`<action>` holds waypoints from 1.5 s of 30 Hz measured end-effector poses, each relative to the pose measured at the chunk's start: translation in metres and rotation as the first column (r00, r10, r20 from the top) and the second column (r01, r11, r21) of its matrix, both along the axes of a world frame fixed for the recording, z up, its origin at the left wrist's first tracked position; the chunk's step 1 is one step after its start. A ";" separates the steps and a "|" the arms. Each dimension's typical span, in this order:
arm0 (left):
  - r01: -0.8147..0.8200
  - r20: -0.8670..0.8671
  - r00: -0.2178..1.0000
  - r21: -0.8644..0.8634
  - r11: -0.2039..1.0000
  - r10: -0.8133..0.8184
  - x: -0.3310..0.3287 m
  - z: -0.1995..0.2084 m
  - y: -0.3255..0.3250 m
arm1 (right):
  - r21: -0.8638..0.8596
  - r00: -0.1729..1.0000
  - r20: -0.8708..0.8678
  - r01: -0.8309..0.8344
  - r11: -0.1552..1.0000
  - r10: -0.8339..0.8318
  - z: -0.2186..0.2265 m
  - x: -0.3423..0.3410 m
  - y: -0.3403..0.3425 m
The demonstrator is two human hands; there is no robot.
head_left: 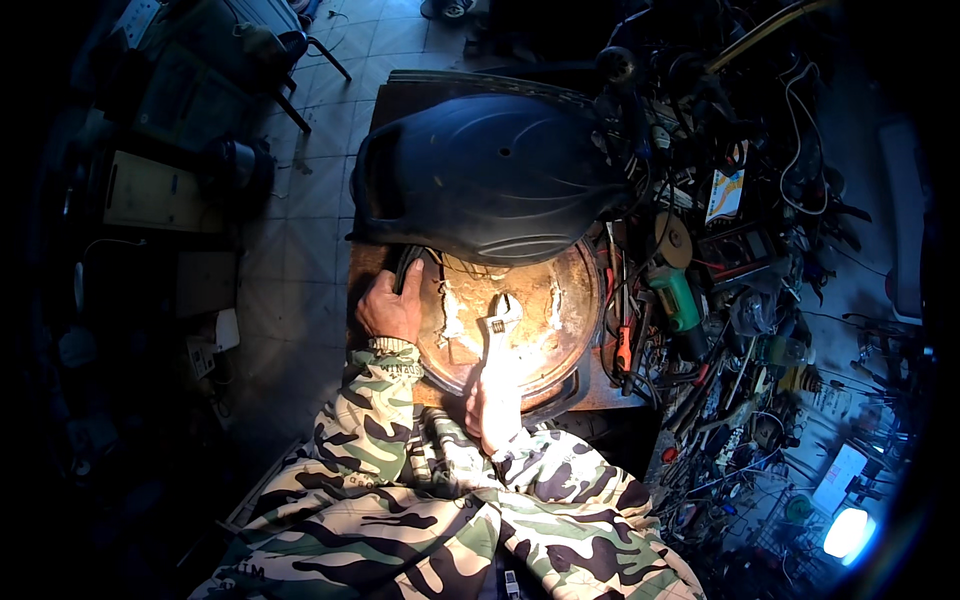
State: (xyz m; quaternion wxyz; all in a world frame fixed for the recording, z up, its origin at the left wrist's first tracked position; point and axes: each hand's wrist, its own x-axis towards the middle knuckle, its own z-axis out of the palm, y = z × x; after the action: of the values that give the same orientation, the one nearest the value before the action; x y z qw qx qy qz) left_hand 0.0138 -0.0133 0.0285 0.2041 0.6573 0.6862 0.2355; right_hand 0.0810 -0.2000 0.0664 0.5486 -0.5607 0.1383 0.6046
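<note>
My right hand [490, 408] is closed round the handle of an adjustable wrench [497, 325], whose jaws point away from me. Beneath the wrench lies a round metal base [460, 372] with a rusty, stained face and ragged pale strips, brightly lit. At its left edge my left hand [392, 308] grips the rim, one finger stretched along it and the others partly hidden. A large black plastic housing [480, 175] rises over the far part of the base and covers it there. Glare washes out part of my right hand and the wrench handle.
Everything rests on a brown wooden worktop [362, 262]. To the right are a green angle grinder [675, 300], a red-handled tool [625, 348], a multimeter [738, 250] and a dense heap of tools and cables. A lit lamp [850, 535] stands at lower right; a stool [300, 85] is at far left.
</note>
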 end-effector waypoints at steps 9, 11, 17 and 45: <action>0.003 0.017 1.000 -0.036 0.999 -0.003 0.002 0.003 0.002 | -0.018 0.997 0.015 -0.077 0.997 0.077 -0.001 0.023 -0.011; 0.008 0.026 1.000 -0.033 0.999 -0.008 0.003 0.004 0.002 | 0.009 0.994 0.027 -0.106 0.994 0.106 -0.007 0.029 -0.017; 0.009 0.023 1.000 -0.008 1.000 -0.008 0.000 0.004 0.002 | -0.017 0.966 0.074 -0.246 0.969 0.247 -0.009 0.052 -0.024; 0.016 0.030 0.999 0.016 1.000 -0.017 0.005 -0.003 0.000 | -0.010 1.000 0.026 -0.014 1.000 0.014 -0.002 0.012 -0.016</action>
State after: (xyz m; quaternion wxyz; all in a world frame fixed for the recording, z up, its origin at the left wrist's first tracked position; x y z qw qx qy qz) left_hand 0.0186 -0.0134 0.0250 0.2110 0.6609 0.6758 0.2491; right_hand 0.0928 -0.2160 0.0641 0.5434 -0.5722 0.1302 0.6003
